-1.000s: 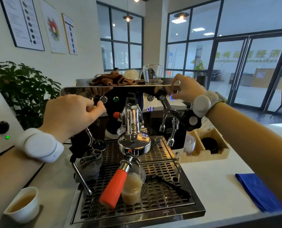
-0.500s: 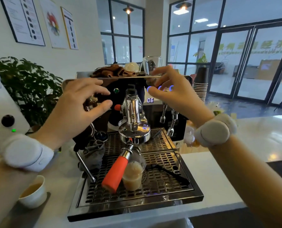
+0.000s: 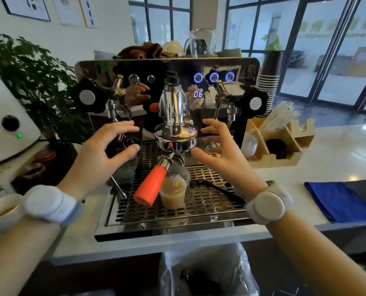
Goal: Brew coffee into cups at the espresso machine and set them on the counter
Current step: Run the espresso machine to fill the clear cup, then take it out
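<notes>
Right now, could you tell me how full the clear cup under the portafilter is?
Mostly full: pale foamy coffee fills the clear cup to just below its rim.

1. The white worktop (image 3: 338,146) runs across the middle of the frame.
2. The espresso machine (image 3: 169,67) stands on it at centre.
3. Just right of the machine sits a wooden organiser (image 3: 284,144) holding straws.
4. A folded blue cloth (image 3: 340,201) lies at the right edge, well apart from the organiser.
5. A white grinder (image 3: 4,129) stands at the left edge, a plant (image 3: 34,77) behind it.
6. A white cup (image 3: 0,208) sits at lower left, partly hidden by a wrist.
</notes>
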A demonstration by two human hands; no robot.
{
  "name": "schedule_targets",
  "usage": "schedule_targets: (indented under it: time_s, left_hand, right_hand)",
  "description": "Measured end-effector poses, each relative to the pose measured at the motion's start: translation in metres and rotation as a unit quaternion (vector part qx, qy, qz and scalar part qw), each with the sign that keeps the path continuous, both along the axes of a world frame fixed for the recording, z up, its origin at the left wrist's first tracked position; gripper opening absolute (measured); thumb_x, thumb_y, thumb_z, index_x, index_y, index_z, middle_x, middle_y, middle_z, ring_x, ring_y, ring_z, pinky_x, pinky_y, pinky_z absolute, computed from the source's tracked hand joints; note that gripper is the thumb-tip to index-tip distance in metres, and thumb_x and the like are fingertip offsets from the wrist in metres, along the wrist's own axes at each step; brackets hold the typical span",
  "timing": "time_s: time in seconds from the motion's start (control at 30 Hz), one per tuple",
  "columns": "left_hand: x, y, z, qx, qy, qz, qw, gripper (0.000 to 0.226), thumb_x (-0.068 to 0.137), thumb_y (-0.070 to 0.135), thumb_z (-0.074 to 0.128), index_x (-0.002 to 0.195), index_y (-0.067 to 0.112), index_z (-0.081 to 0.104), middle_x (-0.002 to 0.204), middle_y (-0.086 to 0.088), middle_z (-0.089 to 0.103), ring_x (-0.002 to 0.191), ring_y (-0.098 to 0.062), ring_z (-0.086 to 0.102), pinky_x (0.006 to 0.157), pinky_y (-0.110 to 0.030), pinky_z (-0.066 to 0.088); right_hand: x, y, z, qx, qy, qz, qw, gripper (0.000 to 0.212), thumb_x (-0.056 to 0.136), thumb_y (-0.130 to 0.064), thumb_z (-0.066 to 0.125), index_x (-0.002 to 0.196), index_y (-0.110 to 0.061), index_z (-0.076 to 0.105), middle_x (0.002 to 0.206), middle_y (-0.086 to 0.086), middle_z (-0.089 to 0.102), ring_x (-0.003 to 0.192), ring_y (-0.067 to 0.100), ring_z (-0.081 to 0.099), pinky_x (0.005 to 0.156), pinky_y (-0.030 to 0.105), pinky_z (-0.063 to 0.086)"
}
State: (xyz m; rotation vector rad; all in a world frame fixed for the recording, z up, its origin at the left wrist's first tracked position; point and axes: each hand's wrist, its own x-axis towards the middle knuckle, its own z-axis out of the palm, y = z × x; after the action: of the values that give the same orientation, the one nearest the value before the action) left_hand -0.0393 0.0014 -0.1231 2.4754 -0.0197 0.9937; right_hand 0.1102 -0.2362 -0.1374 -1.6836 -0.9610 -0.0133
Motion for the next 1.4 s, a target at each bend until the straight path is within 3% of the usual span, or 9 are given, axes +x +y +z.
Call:
schedule_targets:
  time_s: [0.13,0.3,0.37,0.5,0.63,0.8,1.13,1.3,1.4]
  left_hand:
    - [0.002,0.004,-0.042,-0.128,0.085,-0.022,0.988,0.034,0.086,0.047,0.062,0.117,0.056,0.051,0.127,0.032,0.051,0.117,0.017,0.046,0.092,-0.004,0.037]
    - [0.006,0.002,-0.089,-0.219,0.183,-0.022,0.958,0.067,0.076,0.021,0.081,0.117,0.062,0.047,0.135,0.016,0.048,0.129,-0.004,0.042,0.114,-0.039,0.031]
    - [0.008,0.0,-0.098,-0.227,0.229,-0.014,0.946,0.081,0.067,0.032,0.085,0.133,0.047,0.04,0.14,0.015,0.043,0.132,-0.009,0.041,0.113,-0.044,0.032]
    - [0.012,-0.009,-0.11,-0.264,0.271,-0.022,0.926,0.11,0.053,0.058,0.084,0.145,0.037,0.027,0.144,0.017,0.038,0.124,0.008,0.042,0.099,-0.017,0.038]
    - [0.019,-0.022,-0.114,-0.305,0.262,-0.032,0.915,0.088,0.046,0.058,0.086,0.118,0.059,0.035,0.113,0.04,0.042,0.092,0.039,0.039,0.069,0.005,0.036]
    - [0.033,-0.027,-0.118,-0.336,0.258,-0.044,0.905,0.097,0.034,0.071,0.084,0.121,0.05,0.046,0.113,0.033,0.053,0.096,0.027,0.05,0.082,-0.013,0.037]
    - [0.042,-0.031,-0.117,-0.345,0.246,-0.058,0.904,0.085,0.042,0.073,0.079,0.118,0.051,0.048,0.117,0.024,0.058,0.1,0.022,0.052,0.082,-0.009,0.037]
    - [0.045,-0.028,-0.118,-0.351,0.252,-0.083,0.898,0.095,0.045,0.069,0.082,0.128,0.044,0.045,0.128,0.011,0.059,0.115,0.001,0.055,0.095,-0.024,0.041]
    - [0.046,-0.029,-0.115,-0.354,0.249,-0.082,0.898,0.091,0.04,0.071,0.082,0.121,0.045,0.05,0.119,0.016,0.062,0.105,0.013,0.057,0.085,-0.015,0.041]
  right_hand:
    - [0.006,-0.004,-0.028,-0.067,0.033,0.028,0.997,0.07,0.077,-0.033,0.07,0.135,-0.039,0.031,0.121,-0.025,0.044,0.111,-0.014,0.045,0.084,0.01,0.04]
    - [0.013,-0.002,-0.066,-0.151,0.086,0.057,0.983,0.084,0.076,-0.022,0.074,0.143,-0.032,0.025,0.131,-0.017,0.04,0.121,0.0,0.039,0.091,0.011,0.035]
    - [0.016,0.0,-0.079,-0.182,0.107,0.068,0.975,0.088,0.074,-0.023,0.076,0.145,-0.032,0.023,0.141,-0.008,0.039,0.127,0.009,0.039,0.097,0.02,0.039]
    - [0.017,0.006,-0.091,-0.2,0.16,0.082,0.963,0.093,0.071,-0.025,0.08,0.145,-0.029,0.023,0.143,-0.005,0.041,0.126,0.01,0.041,0.095,0.022,0.04]
    - [0.013,0.012,-0.093,-0.206,0.189,0.11,0.954,0.095,0.068,-0.028,0.082,0.145,-0.026,0.026,0.142,-0.005,0.044,0.13,0.012,0.041,0.1,0.027,0.038]
    - [0.007,0.025,-0.093,-0.189,0.192,0.118,0.956,0.079,0.071,-0.024,0.08,0.137,-0.026,0.038,0.135,-0.005,0.053,0.127,0.012,0.047,0.11,0.04,0.037]
    - [0.001,0.03,-0.098,-0.14,0.201,0.101,0.964,0.074,0.067,-0.035,0.081,0.131,-0.028,0.044,0.126,-0.007,0.059,0.119,0.01,0.055,0.104,0.042,0.045]
    - [0.0,0.029,-0.098,-0.117,0.212,0.101,0.965,0.075,0.07,-0.03,0.081,0.134,-0.028,0.041,0.127,-0.005,0.059,0.118,0.011,0.057,0.102,0.042,0.047]
    - [-0.001,0.028,-0.096,-0.098,0.221,0.102,0.965,0.078,0.069,-0.028,0.082,0.135,-0.027,0.04,0.128,-0.001,0.059,0.119,0.016,0.057,0.102,0.046,0.047]
